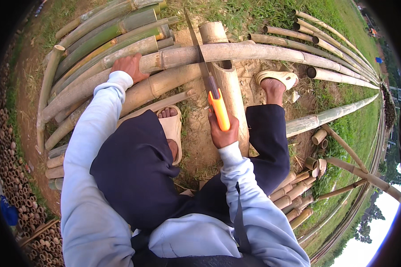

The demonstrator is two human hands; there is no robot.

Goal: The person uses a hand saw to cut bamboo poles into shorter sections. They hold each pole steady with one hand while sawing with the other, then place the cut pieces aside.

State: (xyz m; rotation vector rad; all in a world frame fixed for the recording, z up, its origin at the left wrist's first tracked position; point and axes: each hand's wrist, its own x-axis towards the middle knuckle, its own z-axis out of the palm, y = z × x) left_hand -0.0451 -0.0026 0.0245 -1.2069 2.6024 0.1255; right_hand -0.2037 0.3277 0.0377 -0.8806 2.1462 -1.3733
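In my right hand (223, 132) is a handsaw (218, 107), its orange handle gripped and its long blade pointing away from me. The blade lies across a long pale bamboo pole (263, 52); how deep it sits in the pole cannot be made out. To the left of the blade, my left hand (130, 67) grips the pole from above, its fingers bent over the far side. Under the pole lies a thick bamboo log (232, 104), with a dark notch beside the crossing. A second pole (165, 82) runs close on the near side.
Cut bamboo lengths (116, 29) are stacked at the left. Several long poles (338, 49) stretch away at the right, and short pieces (294, 196) lie near my right knee. My sandalled feet (173, 129) stand either side of the log. Many short tubes (20, 178) are piled far left.
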